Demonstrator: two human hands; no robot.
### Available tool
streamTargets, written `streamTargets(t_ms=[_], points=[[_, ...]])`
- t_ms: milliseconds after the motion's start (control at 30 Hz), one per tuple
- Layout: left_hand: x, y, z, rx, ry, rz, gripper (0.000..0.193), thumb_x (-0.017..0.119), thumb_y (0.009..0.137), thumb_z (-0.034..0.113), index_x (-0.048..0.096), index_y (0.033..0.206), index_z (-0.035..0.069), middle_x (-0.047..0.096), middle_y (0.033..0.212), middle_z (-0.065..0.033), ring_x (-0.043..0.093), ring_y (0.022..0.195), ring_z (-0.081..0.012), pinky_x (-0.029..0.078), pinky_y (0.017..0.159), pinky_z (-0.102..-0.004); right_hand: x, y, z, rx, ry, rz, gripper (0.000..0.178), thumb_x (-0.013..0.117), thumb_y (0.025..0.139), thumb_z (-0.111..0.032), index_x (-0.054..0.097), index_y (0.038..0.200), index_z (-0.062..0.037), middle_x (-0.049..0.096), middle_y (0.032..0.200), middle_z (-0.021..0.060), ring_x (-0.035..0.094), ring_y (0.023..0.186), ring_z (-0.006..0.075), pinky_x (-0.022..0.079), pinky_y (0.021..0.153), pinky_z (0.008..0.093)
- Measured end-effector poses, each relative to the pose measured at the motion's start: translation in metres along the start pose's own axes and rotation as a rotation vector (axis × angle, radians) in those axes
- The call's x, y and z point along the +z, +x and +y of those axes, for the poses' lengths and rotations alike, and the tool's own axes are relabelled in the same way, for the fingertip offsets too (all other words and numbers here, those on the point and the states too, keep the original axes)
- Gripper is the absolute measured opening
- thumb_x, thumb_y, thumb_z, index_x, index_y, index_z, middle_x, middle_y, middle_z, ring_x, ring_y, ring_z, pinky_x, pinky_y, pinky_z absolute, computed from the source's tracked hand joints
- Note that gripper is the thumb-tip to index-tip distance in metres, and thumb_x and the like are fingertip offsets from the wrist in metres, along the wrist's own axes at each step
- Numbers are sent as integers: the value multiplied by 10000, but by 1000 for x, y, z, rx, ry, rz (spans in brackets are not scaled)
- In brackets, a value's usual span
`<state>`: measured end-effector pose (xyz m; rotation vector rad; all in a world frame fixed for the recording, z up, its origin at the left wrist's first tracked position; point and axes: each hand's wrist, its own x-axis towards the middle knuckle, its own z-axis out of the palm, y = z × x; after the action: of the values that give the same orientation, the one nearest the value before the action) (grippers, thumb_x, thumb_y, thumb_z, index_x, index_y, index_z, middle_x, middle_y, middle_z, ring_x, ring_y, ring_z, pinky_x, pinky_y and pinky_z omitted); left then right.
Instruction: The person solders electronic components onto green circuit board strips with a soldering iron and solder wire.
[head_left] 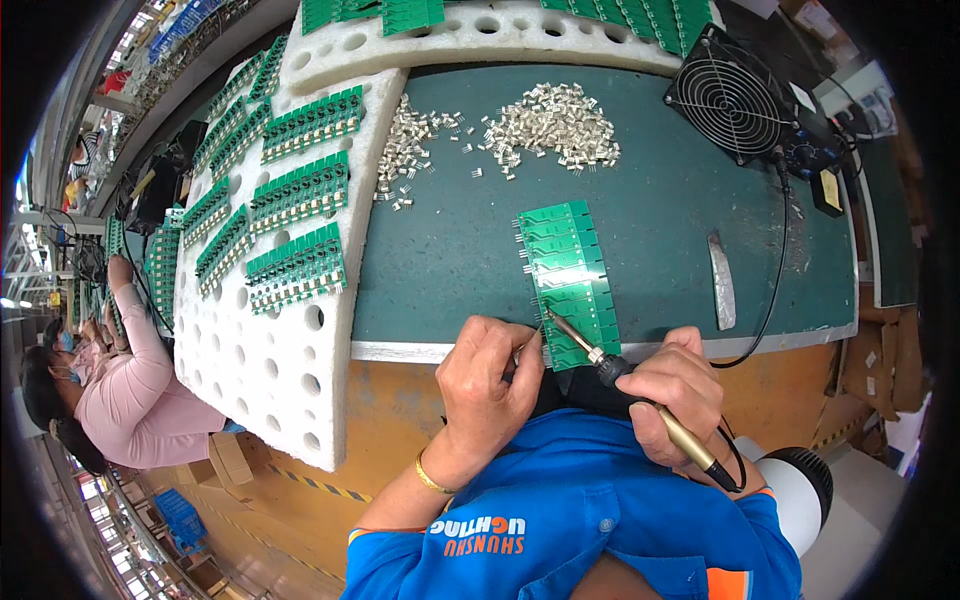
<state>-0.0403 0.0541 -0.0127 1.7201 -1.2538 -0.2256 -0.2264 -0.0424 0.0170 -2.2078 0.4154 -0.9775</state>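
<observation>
Soldering iron with black grip and brass-coloured shaft (640, 400) is being held in the right hand (678, 392), fingers clamped round the grip like a pen, tip angling up-left and touching the near part of a green panel of small circuit boards (567, 280). Panel is lying flat on the dark green bench mat (660, 230), near its front edge, slightly tilted. Black cord (775, 280) is running from the iron's rear end, looping back over the mat toward the far right. Left hand (485, 385) is sitting just left of the iron tip at the panel's near-left corner, fingers pinched together; a thin solder wire seems to be between them, too small to tell for sure. Gold bangle (432, 478) is circling that wrist.

Further out: flat grey metal strip (721, 282) is lying right of the panel. Two heaps of small silver metal parts (555, 125) are lying at the far side of the mat. Black square fan (730, 95) is standing at far right. White foam tray with round holes (270, 370) is lying to the left, carrying rows of populated green boards (298, 265). Person in pink sleeves (130, 390) is working at far left.
</observation>
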Motion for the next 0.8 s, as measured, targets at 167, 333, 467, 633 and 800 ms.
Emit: streamTargets(t_ms=[167,333,467,633,800], points=[[-1,2,2,-1,5,1,120,719,751,-66,633,786,10,573,728,-78,563,543,-152,445,475,-275,0,0,-1,2,-2,2,156,675,893,-206,663,934,-56,645,714,44,572,576,187,383,635,352],[-1,2,2,-8,-5,1,118,719,742,-57,640,785,19,575,722,-89,572,527,-182,450,469,-306,-1,-1,-1,3,1,0,155,680,883,-197,663,936,-53,648,716,46,573,578,188,386,638,352],[-1,1,2,-15,-9,-1,115,718,744,-56,640,786,18,580,724,-90,575,532,-182,455,472,-302,-1,-1,-1,-2,-4,-7,151,682,872,-183,662,936,-47,646,715,48,572,576,188,386,637,353],[-1,1,0,13,-8,-10,119,717,755,-77,631,788,-1,572,731,-71,550,559,-123,442,477,-249,-1,-2,-2,-6,-8,-2,149,684,868,-178,664,935,-46,639,705,48,564,567,190,385,634,355],[-1,1,0,20,-13,-10,117,714,753,-79,635,786,1,571,728,-70,540,556,-121,435,476,-248,0,-3,-2,-12,-13,8,161,688,868,-188,670,938,-44,635,696,50,550,554,191,381,627,353]])
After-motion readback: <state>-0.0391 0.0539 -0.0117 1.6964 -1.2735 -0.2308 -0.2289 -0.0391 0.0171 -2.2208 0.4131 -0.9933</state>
